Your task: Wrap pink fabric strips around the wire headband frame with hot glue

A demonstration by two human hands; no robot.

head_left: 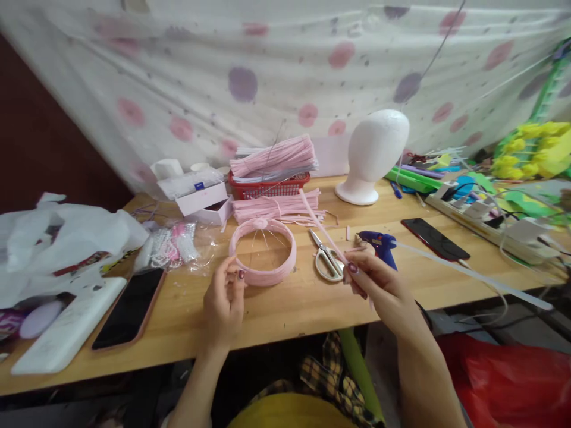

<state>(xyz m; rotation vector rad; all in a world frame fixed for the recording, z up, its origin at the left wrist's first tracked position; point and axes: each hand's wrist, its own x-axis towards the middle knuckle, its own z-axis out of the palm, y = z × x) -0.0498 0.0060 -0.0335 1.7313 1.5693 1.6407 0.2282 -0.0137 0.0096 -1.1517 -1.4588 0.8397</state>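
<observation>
My left hand [225, 297] pinches the near rim of a pink wrapped ring [263, 249] that lies on the wooden table [285, 309]. My right hand [379, 285] is closed on a long thin pink strip [319, 226], which slants up and away toward a loose bundle of pink strips [279, 208]. White-handled scissors [328, 258] lie just left of my right hand. A blue glue gun [379, 245] sits right behind it.
A red basket [270, 185] heaped with pink strips and a white foam head [373, 154] stand at the back. Two dark phones [129, 309] [435, 239] lie flat. White plastic bags [62, 238] are piled left; a power strip [486, 229] and green and yellow craft pieces [530, 154] crowd the right.
</observation>
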